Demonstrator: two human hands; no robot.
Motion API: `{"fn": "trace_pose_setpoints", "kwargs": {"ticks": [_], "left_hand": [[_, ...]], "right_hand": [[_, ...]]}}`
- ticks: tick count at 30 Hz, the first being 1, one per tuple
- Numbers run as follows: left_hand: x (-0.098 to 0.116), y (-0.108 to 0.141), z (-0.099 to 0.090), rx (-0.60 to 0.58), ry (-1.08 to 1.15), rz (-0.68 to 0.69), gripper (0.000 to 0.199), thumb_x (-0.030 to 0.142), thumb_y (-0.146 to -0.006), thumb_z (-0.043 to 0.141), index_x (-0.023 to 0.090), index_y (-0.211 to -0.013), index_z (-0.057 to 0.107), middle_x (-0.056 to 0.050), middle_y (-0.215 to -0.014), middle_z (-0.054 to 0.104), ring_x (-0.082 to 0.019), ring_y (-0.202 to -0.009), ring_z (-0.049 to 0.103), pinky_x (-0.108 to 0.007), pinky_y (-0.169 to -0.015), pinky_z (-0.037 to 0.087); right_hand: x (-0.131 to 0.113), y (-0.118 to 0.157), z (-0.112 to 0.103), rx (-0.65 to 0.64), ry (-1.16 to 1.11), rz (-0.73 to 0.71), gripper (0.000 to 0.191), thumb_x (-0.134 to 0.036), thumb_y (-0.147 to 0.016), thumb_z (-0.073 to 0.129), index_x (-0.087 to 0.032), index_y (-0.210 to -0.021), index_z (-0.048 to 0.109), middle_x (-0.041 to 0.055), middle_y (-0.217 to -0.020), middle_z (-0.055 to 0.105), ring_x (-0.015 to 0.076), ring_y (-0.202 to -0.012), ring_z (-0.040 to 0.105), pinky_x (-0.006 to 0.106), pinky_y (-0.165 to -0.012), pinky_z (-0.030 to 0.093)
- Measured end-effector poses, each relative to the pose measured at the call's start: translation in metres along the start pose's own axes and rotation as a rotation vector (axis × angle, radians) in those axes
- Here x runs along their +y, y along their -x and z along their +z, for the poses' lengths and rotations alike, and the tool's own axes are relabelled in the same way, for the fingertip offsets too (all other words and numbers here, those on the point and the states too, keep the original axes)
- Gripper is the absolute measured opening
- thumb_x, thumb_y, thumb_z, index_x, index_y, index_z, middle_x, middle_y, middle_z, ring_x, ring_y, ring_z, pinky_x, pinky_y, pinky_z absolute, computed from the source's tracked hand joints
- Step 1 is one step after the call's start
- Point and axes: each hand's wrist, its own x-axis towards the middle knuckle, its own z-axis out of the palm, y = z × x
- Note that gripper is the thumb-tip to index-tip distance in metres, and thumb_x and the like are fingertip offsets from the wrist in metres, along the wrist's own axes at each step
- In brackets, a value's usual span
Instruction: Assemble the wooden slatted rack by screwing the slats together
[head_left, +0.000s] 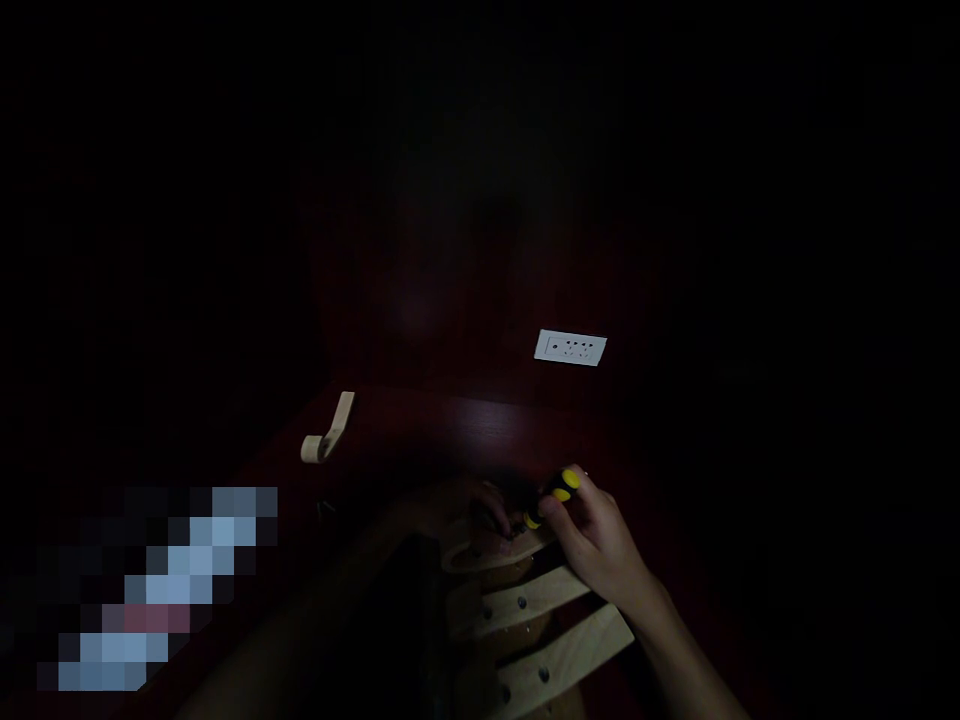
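My right hand (589, 535) is closed round the black and yellow handle of a screwdriver (556, 492), which tilts down to the left. Its tip is lost in shadow beside my left hand (491, 515). The left fingers rest at the far wooden piece and look bent, but it is too dark to see what they hold. Below my hands are several pale, curved wooden pieces (566, 660) set side by side, with dark screw heads or holes (523, 603) in them. Their left ends fade into shadow.
A loose pale wooden hook-shaped piece (339, 425) lies on the dark red tabletop (480, 418) at the left. Small metallic bits (325, 510) lie nearer me. A white socket plate (570, 347) is at the back. A pixelated patch covers the lower left.
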Motion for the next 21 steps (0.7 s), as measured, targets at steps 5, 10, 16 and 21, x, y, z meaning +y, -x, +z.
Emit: {"fn": "trace_pose_setpoints", "kwargs": {"ticks": [5,10,16,21], "left_hand": [[-0.004,0.003,-0.001,0.019,0.032,0.015,0.031,0.040,-0.077,0.075,0.014,-0.093,0.073,-0.010,-0.116,0.066,-0.027,-0.111,0.057,-0.034,-0.099,0.038],[-0.007,0.002,0.000,0.033,0.051,0.009,0.027,0.036,-0.079,0.073,0.012,-0.090,0.073,-0.011,-0.108,0.069,-0.025,-0.105,0.060,-0.033,-0.096,0.040],[-0.011,0.000,0.004,0.044,0.060,-0.023,0.021,0.029,-0.077,0.075,0.012,-0.090,0.073,-0.008,-0.096,0.072,-0.021,-0.090,0.064,-0.031,-0.087,0.045],[-0.007,0.001,0.006,0.060,0.066,-0.026,0.015,0.024,-0.077,0.075,0.014,-0.088,0.073,-0.009,-0.099,0.071,-0.022,-0.094,0.063,-0.032,-0.089,0.044]], "right_hand": [[-0.005,-0.004,-0.002,-0.023,0.040,-0.057,0.016,-0.035,-0.093,0.051,-0.020,-0.096,0.056,0.0044,-0.086,0.061,0.0165,-0.078,0.058,0.027,-0.071,0.047],[-0.022,-0.019,-0.011,-0.140,0.034,-0.064,0.021,-0.036,-0.091,0.055,-0.020,-0.104,0.060,0.0047,-0.091,0.063,0.0167,-0.081,0.060,0.027,-0.073,0.048],[-0.058,-0.039,-0.032,-0.415,0.087,-0.087,0.036,-0.028,-0.090,0.058,-0.028,-0.125,0.056,0.0007,-0.098,0.068,0.0144,-0.077,0.063,0.025,-0.067,0.050],[-0.076,-0.045,-0.041,-0.495,0.121,-0.121,0.029,-0.025,-0.092,0.053,-0.026,-0.120,0.061,0.0016,-0.105,0.069,0.0161,-0.089,0.065,0.028,-0.080,0.050]]}}
